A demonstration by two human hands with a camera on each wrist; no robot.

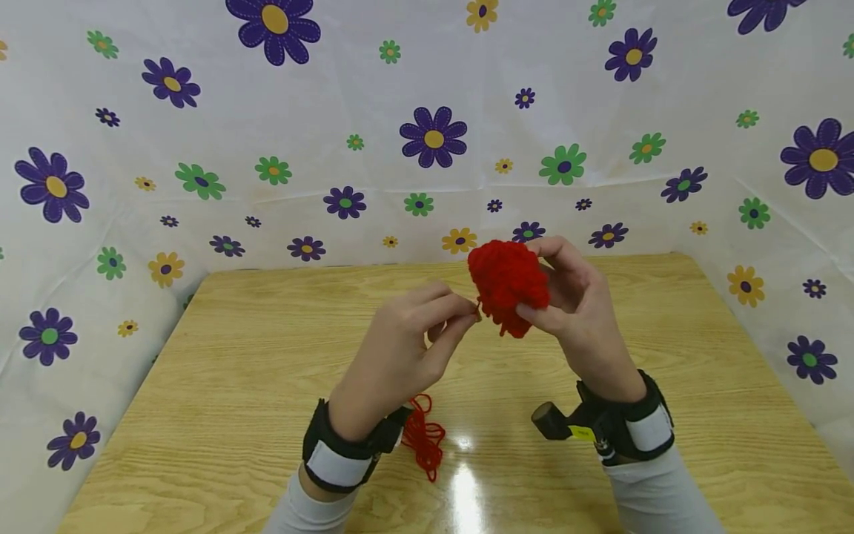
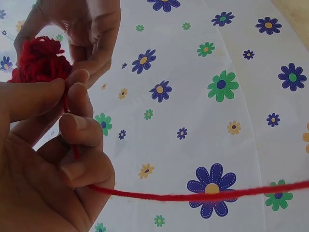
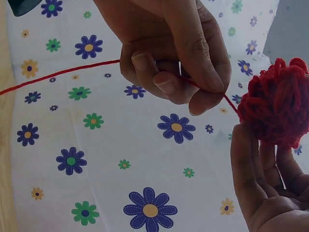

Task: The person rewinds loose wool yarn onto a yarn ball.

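A flowered cloth (image 1: 220, 148) hangs behind a wooden table (image 1: 267, 356). Over the table, the left hand (image 1: 400, 341) is drawn into a pinch, and the right hand (image 1: 587, 322) grips a red yarn ball (image 1: 508, 282) beside it. Red loops (image 1: 423, 441) lie on the table; pinched in the left is the ball's strand (image 2: 169, 197).

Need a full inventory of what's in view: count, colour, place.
yarn ball: one, red, held above table
yarn strand: one, red, running from ball through left hand
loose yarn: one bunch, red, on table
table: one, wood-coloured, below hands
floral cloth: count unclear, white with purple, green, yellow flowers, behind and beside table
wrist cameras: two, black, one per wrist
wrist straps: two, black with pale patches, one per wrist
sleeves: two, light grey, on forearms
left hand: one, bare, grip on strand
right hand: one, bare, grip on ball
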